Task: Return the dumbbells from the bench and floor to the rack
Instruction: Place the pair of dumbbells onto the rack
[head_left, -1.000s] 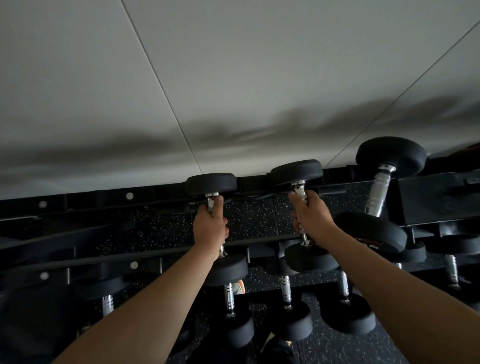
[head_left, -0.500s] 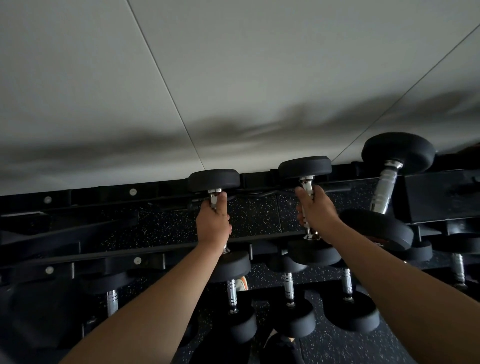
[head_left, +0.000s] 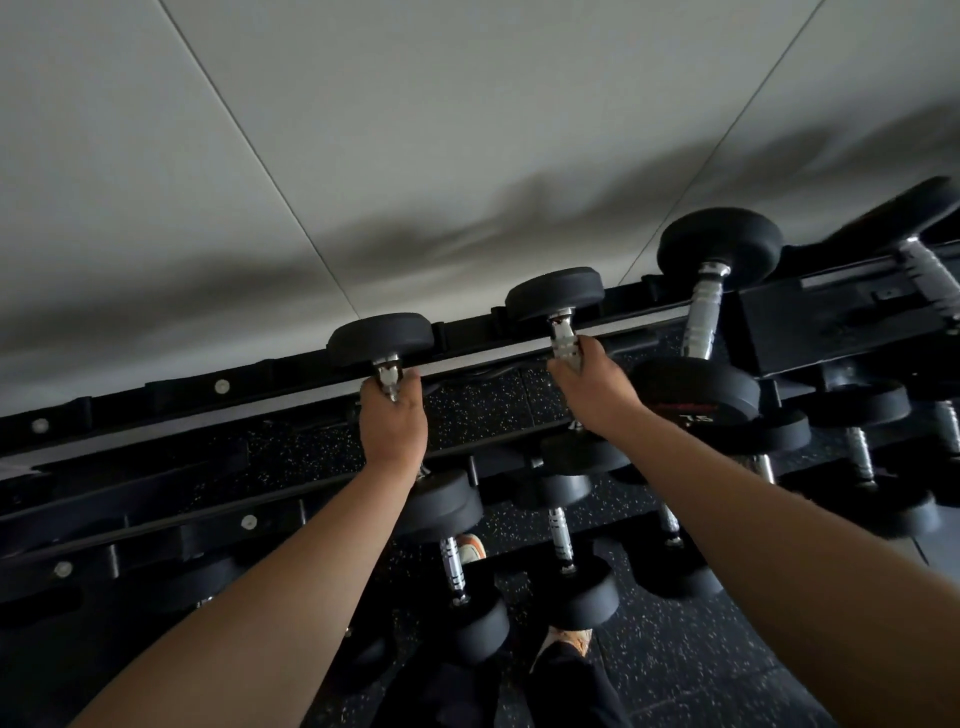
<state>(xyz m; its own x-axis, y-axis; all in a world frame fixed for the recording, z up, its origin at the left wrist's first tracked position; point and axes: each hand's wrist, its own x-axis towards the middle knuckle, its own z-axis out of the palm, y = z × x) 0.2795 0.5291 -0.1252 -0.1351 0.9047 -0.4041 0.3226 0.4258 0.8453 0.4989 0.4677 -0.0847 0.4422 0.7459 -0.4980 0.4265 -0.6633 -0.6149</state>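
Each hand grips the chrome handle of a small black dumbbell over the top tier of the black rack (head_left: 156, 400). My left hand (head_left: 392, 423) holds the left dumbbell (head_left: 382, 338), whose far head rests at the rack's back rail and whose near head sits below my wrist. My right hand (head_left: 592, 387) holds the right dumbbell (head_left: 555, 293) the same way. A larger dumbbell (head_left: 719, 244) lies on the tier just right of my right hand.
Several more dumbbells (head_left: 563, 535) lie on the lower tier under my arms and to the right. A grey wall (head_left: 415, 130) stands behind the rack. Speckled black floor (head_left: 675, 649) and my shoes (head_left: 569, 636) show below. The rack's left part holds few weights.
The view has tilted and shifted, so the rack now slopes up to the right. Both hands keep their grip on the dumbbells at the top tier.
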